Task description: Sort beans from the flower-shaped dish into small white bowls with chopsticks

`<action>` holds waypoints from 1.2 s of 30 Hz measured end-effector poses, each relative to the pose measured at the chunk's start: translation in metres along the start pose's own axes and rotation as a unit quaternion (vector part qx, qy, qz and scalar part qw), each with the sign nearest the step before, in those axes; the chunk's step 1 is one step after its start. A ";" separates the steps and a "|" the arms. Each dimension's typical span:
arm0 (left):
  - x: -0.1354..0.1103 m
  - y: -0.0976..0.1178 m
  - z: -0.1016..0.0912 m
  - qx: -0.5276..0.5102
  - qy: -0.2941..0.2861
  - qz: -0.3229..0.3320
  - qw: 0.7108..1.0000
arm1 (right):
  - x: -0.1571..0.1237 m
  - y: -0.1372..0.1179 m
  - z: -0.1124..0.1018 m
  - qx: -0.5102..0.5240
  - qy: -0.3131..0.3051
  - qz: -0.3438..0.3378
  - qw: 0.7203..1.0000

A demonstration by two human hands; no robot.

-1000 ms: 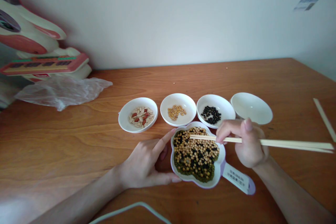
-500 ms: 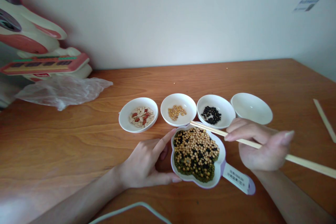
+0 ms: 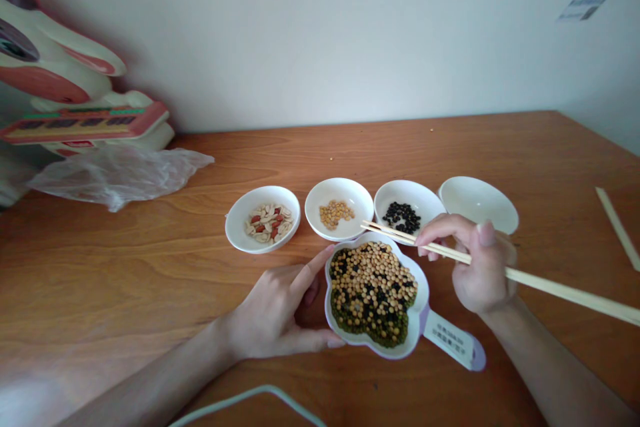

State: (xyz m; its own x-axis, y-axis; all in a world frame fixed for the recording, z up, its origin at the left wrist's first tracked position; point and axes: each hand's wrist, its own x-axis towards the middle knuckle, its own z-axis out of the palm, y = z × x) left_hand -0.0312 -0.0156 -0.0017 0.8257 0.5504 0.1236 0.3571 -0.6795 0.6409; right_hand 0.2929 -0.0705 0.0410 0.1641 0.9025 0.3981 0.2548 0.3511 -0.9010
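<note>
A flower-shaped scoop dish (image 3: pixel 424 293) with a labelled handle lies on the table, full of yellow soybeans, black beans and small green beans. My left hand (image 3: pixel 280 310) grips its left side, forefinger along the upper rim and thumb at the lower one. In my right hand (image 3: pixel 475 260) is a pair of chopsticks (image 3: pixel 555 285), their tips just over the dish's far rim. No bean shows between the tips. Behind the dish stand a white bowl of peanuts (image 3: pixel 240 210), a bowl of soybeans (image 3: pixel 323 193), a bowl of black beans (image 3: pixel 393 193) and an empty white bowl (image 3: pixel 480 203).
On the left sit a cow-shaped toy keyboard (image 3: pixel 90 123) and a crumpled clear plastic bag (image 3: pixel 125 177). A pale stick (image 3: pixel 617 227) lies at the right, and a white cable (image 3: pixel 245 397) curves along the near edge. Two stray beans lie further back on the table (image 3: pixel 280 153).
My right hand has turned and moved slightly left, lifting the chopstick tips a little. The tips are now more apart. My left hand and the dish stay in place.
</note>
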 end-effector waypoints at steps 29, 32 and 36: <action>0.000 0.003 -0.002 0.005 -0.006 -0.005 1.000 | 0.003 -0.006 0.005 -0.067 -0.129 -0.001 0.989; 0.001 0.002 -0.002 0.000 -0.007 -0.006 1.000 | 0.001 -0.004 0.006 -0.057 -0.114 -0.026 0.991; 0.001 0.001 -0.001 0.001 -0.004 -0.003 1.000 | 0.000 -0.002 0.006 -0.035 -0.083 -0.059 0.994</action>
State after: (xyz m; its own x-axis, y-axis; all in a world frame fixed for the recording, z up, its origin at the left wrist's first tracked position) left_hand -0.0306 -0.0148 -0.0001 0.8271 0.5504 0.1140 0.3630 -0.6778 0.6394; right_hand 0.2862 -0.0696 0.0421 -0.0282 0.8869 0.4610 0.3296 0.4437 -0.8334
